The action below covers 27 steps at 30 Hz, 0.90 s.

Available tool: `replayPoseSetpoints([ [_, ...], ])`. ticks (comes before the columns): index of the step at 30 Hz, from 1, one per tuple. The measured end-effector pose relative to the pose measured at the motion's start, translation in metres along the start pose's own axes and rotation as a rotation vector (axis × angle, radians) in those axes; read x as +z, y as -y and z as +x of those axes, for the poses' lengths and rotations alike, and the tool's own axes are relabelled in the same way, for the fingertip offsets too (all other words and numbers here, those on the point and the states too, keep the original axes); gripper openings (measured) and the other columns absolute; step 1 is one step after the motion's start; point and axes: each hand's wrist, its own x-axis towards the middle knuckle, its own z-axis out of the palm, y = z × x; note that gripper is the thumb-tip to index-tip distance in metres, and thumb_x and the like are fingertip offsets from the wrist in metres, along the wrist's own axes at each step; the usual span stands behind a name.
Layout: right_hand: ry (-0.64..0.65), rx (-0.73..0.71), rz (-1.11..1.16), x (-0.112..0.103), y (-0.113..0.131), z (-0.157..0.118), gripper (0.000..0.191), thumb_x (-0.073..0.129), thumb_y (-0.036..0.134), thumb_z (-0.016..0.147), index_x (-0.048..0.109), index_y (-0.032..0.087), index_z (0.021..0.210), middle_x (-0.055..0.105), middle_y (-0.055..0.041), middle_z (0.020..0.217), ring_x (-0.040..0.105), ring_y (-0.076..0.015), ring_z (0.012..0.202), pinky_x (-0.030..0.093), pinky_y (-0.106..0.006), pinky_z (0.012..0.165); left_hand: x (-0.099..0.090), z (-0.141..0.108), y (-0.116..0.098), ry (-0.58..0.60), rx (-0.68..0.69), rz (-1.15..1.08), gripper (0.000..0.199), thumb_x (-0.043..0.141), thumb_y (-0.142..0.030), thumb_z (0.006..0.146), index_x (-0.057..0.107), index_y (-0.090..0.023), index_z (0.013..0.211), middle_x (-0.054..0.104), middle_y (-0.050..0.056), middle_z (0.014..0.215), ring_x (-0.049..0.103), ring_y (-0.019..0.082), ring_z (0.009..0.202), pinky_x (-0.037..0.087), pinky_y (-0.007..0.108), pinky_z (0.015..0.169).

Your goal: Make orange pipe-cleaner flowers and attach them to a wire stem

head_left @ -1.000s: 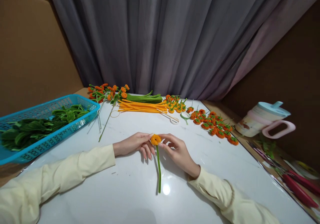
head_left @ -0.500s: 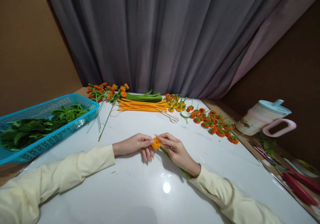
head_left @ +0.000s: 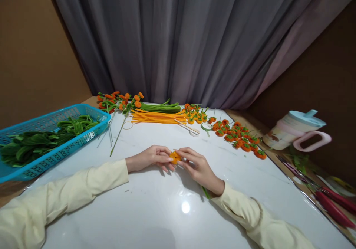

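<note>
Between my hands, just above the white table, is a small orange pipe-cleaner flower [head_left: 175,157]. My left hand [head_left: 155,156] pinches its left side between thumb and fingers. On the flower's right side, the fingertips of my right hand [head_left: 198,165] are closed on it too. A green fuzzy stem [head_left: 205,192] shows below my right wrist; most of it is hidden by that hand. Farther back lie a bundle of orange pipe cleaners [head_left: 155,116] and a bundle of green pipe cleaners [head_left: 162,108].
A blue basket [head_left: 63,144] of green fuzzy leaves stands at left. Finished orange flowers [head_left: 122,101] lie at the back left, and orange flower heads [head_left: 236,133] at right. Green tape [head_left: 206,127], a lidded cup [head_left: 292,130] and red-handled pliers [head_left: 333,208] are also there.
The flower has turned in my fingers and its folded face shows more. My right fingers have shifted on it, and less of the green stem is visible.
</note>
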Motion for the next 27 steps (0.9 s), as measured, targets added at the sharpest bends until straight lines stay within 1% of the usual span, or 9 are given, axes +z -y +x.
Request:
replayPoseSetpoints([
  [3,0.002,-0.050,-0.024,0.001,0.000,0.000,0.029,0.048,0.023,0.092,0.058,0.023,0.119,0.060,-0.0096,0.106,0.058,-0.0187,0.096,0.050,-0.032,0.081,0.004,-0.001,-0.002,-0.030,-0.011,0.039,0.030,0.066,-0.036,0.078,0.058,-0.010,0.091,0.070,0.013,0.083,0.068,0.019,0.075,0.053,0.027,0.065],
  [5,0.009,-0.067,-0.044,0.002,0.000,0.000,0.030,0.048,0.021,0.091,0.056,0.022,0.120,0.061,-0.0096,0.106,0.058,-0.0188,0.096,0.050,-0.032,0.082,0.007,-0.002,0.000,-0.065,0.007,0.108,0.030,0.065,-0.038,0.078,0.057,-0.011,0.089,0.069,0.008,0.072,0.064,0.015,0.058,0.049,0.024,0.053],
  [7,-0.001,-0.088,-0.091,0.002,0.002,0.001,0.031,0.049,0.019,0.090,0.053,0.022,0.121,0.061,-0.0097,0.105,0.057,-0.0194,0.097,0.050,-0.034,0.082,0.010,-0.002,0.002,-0.145,0.071,0.205,0.028,0.065,-0.038,0.077,0.057,-0.012,0.086,0.061,0.000,0.058,0.053,0.009,0.044,0.040,0.019,0.044],
  [9,-0.048,-0.109,-0.184,0.000,0.004,0.001,0.031,0.050,0.019,0.090,0.051,0.021,0.120,0.059,-0.0106,0.107,0.056,-0.0210,0.098,0.049,-0.036,0.083,0.013,-0.003,0.004,-0.242,0.146,0.278,0.025,0.066,-0.036,0.077,0.059,-0.012,0.084,0.052,-0.005,0.051,0.044,0.005,0.042,0.032,0.016,0.041],
  [11,-0.138,-0.126,-0.296,-0.002,0.008,0.001,0.029,0.050,0.018,0.089,0.051,0.021,0.118,0.058,-0.0115,0.107,0.055,-0.0222,0.097,0.049,-0.038,0.081,0.014,-0.003,0.004,-0.296,0.167,0.282,0.025,0.065,-0.035,0.077,0.060,-0.012,0.084,0.049,-0.006,0.050,0.042,0.005,0.043,0.031,0.016,0.041],
  [15,-0.278,-0.178,-0.410,-0.002,0.013,-0.002,0.022,0.047,0.015,0.090,0.051,0.021,0.111,0.059,-0.0095,0.095,0.058,-0.0191,0.084,0.051,-0.032,0.073,0.012,-0.001,0.002,-0.297,0.119,0.194,0.032,0.064,-0.040,0.077,0.057,-0.010,0.086,0.063,0.004,0.066,0.052,0.008,0.044,0.034,0.016,0.037],
  [19,-0.180,-0.108,-0.376,0.004,0.007,-0.005,0.021,0.044,0.020,0.092,0.050,0.019,0.112,0.059,-0.0068,0.085,0.057,-0.0155,0.069,0.049,-0.027,0.062,0.010,0.000,0.002,-0.251,0.099,0.192,0.036,0.063,-0.042,0.077,0.056,-0.010,0.090,0.068,0.013,0.083,0.064,0.016,0.059,0.041,0.018,0.039],
  [23,-0.141,0.007,-0.302,0.008,0.001,-0.005,0.025,0.046,0.026,0.092,0.051,0.018,0.115,0.060,-0.0054,0.079,0.057,-0.0148,0.064,0.049,-0.026,0.059,0.011,-0.002,0.002,-0.183,0.095,0.212,0.034,0.062,-0.042,0.078,0.054,-0.011,0.090,0.068,0.012,0.084,0.067,0.020,0.068,0.043,0.019,0.043],
  [27,-0.109,0.048,-0.211,0.010,0.003,-0.003,0.021,0.046,0.027,0.091,0.057,0.020,0.107,0.066,-0.0066,0.087,0.061,-0.0157,0.069,0.050,-0.026,0.061,0.014,-0.003,0.001,-0.152,0.097,0.262,0.033,0.061,-0.043,0.079,0.055,-0.012,0.088,0.065,0.006,0.068,0.064,0.017,0.064,0.042,0.019,0.044],
])
